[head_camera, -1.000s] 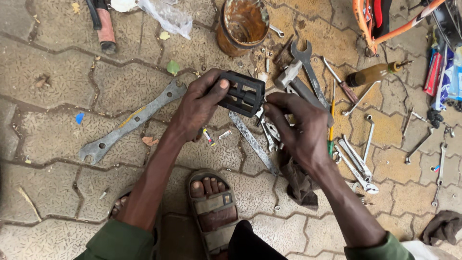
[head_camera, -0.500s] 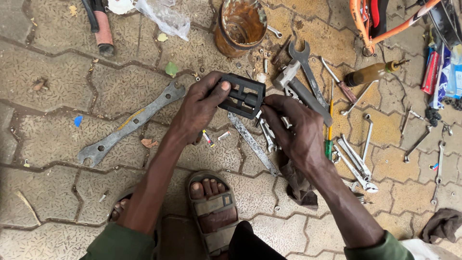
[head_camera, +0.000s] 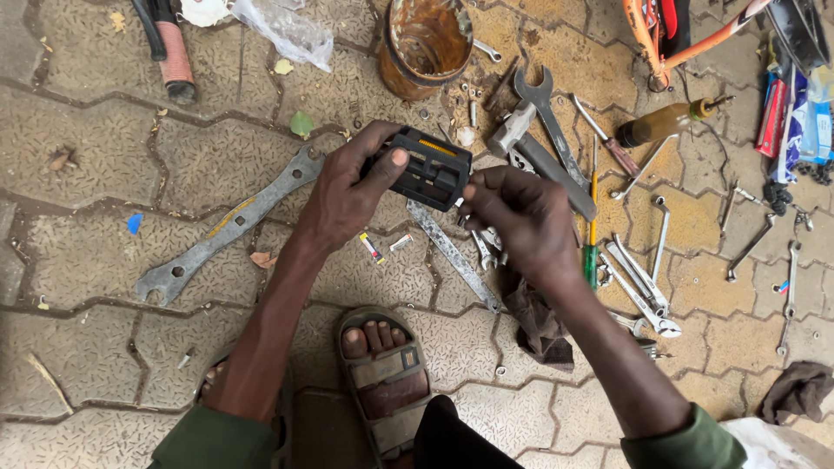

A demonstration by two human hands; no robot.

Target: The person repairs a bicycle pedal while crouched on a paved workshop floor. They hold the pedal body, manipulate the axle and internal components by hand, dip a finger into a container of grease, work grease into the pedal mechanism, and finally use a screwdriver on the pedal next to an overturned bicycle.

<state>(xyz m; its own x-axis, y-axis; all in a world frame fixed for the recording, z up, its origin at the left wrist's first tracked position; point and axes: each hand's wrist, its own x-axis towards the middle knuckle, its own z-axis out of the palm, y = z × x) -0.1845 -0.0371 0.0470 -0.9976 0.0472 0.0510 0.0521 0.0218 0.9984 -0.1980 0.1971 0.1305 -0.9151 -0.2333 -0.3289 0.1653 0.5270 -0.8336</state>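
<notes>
Two hands (head_camera: 347, 195), one black pedal (head_camera: 430, 169), one rusty can (head_camera: 426, 43), one hammer (head_camera: 530, 143), one sandal (head_camera: 382, 382).

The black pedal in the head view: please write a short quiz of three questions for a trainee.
1. True or false: the black pedal lies on the paving.
2. Which hand covers the pedal from the side of the long flat wrench? A) left B) right
3. Fill in: the rusty ____ stands beyond the pedal.

Key:
1. False; both hands hold it up.
2. A; the left hand grips it, the right hand touches its other end with its fingertips.
3. Can.
</notes>
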